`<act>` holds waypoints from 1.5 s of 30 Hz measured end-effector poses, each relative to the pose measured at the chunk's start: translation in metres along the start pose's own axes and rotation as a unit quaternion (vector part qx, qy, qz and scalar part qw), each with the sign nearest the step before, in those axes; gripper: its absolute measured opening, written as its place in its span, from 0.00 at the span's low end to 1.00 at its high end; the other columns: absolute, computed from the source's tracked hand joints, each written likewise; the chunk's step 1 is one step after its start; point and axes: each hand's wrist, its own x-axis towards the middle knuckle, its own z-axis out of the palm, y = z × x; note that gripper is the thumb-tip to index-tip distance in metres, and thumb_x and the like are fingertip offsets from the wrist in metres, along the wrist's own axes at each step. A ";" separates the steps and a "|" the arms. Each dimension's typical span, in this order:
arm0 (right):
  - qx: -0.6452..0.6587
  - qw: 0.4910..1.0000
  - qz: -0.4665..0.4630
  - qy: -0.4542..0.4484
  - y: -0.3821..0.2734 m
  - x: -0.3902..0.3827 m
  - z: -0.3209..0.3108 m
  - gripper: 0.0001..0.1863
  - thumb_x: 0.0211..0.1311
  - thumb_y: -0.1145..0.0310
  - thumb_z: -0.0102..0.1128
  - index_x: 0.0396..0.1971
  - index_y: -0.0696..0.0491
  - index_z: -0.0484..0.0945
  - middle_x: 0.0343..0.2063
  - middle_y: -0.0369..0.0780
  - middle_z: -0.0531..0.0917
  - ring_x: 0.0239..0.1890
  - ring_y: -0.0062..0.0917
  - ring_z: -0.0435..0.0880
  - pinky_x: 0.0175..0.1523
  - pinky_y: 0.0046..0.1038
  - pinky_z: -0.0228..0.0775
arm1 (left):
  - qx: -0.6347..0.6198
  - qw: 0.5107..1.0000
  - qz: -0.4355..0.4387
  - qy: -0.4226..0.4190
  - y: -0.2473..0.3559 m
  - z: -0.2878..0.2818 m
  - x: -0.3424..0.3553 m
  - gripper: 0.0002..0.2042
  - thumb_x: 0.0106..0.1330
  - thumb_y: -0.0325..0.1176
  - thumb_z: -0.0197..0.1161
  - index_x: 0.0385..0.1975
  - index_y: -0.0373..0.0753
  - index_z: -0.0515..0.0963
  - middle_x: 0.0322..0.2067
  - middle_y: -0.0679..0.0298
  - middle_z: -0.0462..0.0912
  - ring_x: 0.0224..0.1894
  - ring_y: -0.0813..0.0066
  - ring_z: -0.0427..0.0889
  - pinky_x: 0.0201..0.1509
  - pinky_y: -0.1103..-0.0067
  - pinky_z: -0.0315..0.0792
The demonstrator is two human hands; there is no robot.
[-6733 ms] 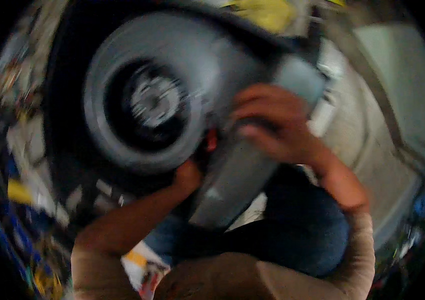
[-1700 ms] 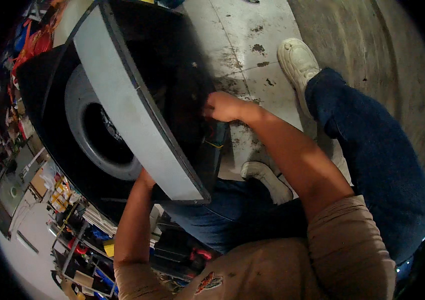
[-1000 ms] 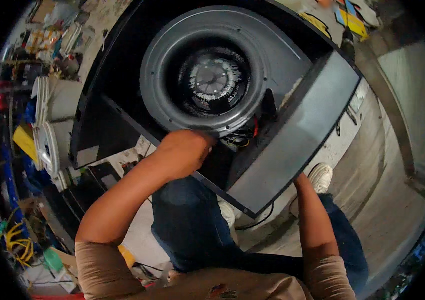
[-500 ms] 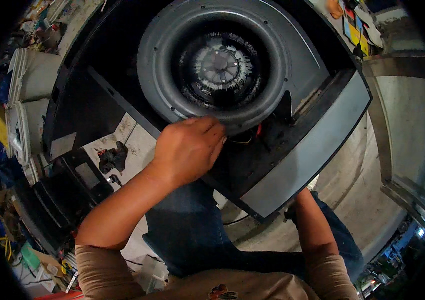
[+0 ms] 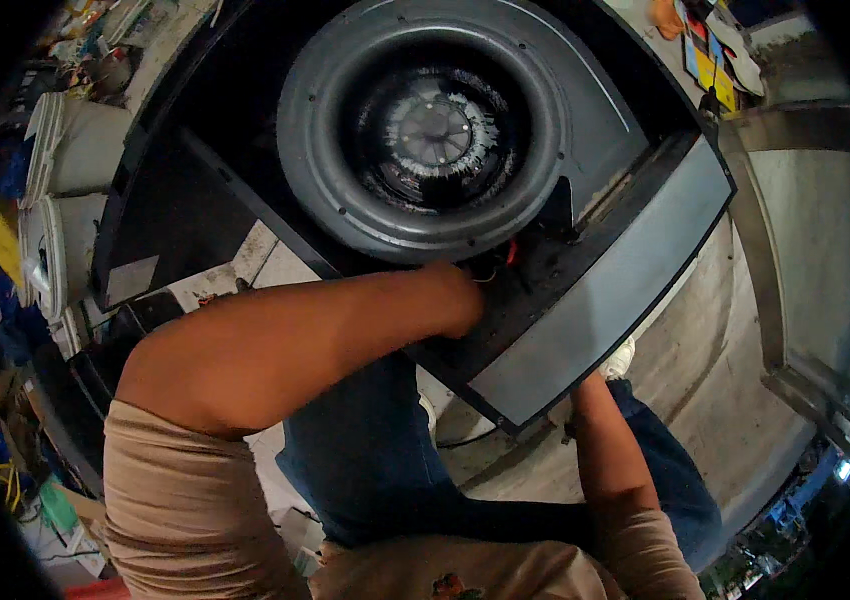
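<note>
A large black range hood body (image 5: 245,205) lies tilted across my legs, with its inside facing me. Inside it sits a grey round blower housing (image 5: 311,178), and its greasy fan hub (image 5: 435,133) shows through the wide inlet. My left hand (image 5: 457,298) reaches into the cavity below the inlet ring, next to a red wire (image 5: 513,250). Its fingers are hidden, so any hold is out of sight. The grey front panel (image 5: 600,290) covers my right hand. Only that forearm (image 5: 607,440) shows, going under the panel's lower edge.
White plastic containers (image 5: 83,150) stand stacked at the left, beside a yellow item (image 5: 2,245). Black casings (image 5: 75,400) lie below them. A metal-framed pale surface (image 5: 825,240) stands at the right. Assorted tools and coloured packs (image 5: 715,70) sit at the upper right.
My left hand has left the lower rim of the blower inlet and gone right and down into the cavity, its fingers now hidden. The hood body has shifted slightly. My right hand stays under the panel.
</note>
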 end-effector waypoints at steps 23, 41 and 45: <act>-0.014 0.999 -0.043 -0.005 0.021 0.004 0.002 0.14 0.48 0.67 0.60 0.36 0.58 0.78 0.33 0.46 0.81 0.38 0.42 0.78 0.44 0.36 0.69 | -0.124 0.978 -0.121 0.114 0.000 0.010 0.025 0.36 0.51 0.27 0.59 0.60 0.26 0.50 0.44 0.44 0.76 0.46 0.52 0.77 0.47 0.65 0.72; -0.014 0.997 -0.079 0.010 0.035 -0.006 -0.003 0.15 0.47 0.68 0.60 0.37 0.57 0.77 0.34 0.46 0.81 0.39 0.44 0.78 0.45 0.36 0.69 | -0.087 0.990 -0.041 0.104 -0.001 0.005 0.011 0.25 0.51 0.26 0.57 0.54 0.36 0.67 0.47 0.45 0.73 0.49 0.51 0.75 0.47 0.64 0.71; 0.041 0.999 -0.004 0.021 0.059 -0.017 -0.011 0.15 0.47 0.70 0.59 0.37 0.58 0.77 0.32 0.47 0.81 0.38 0.45 0.78 0.42 0.36 0.69 | 0.007 1.000 0.001 -0.016 -0.002 -0.013 -0.008 0.13 0.51 0.26 0.57 0.38 0.35 0.79 0.43 0.47 0.77 0.46 0.53 0.77 0.45 0.65 0.73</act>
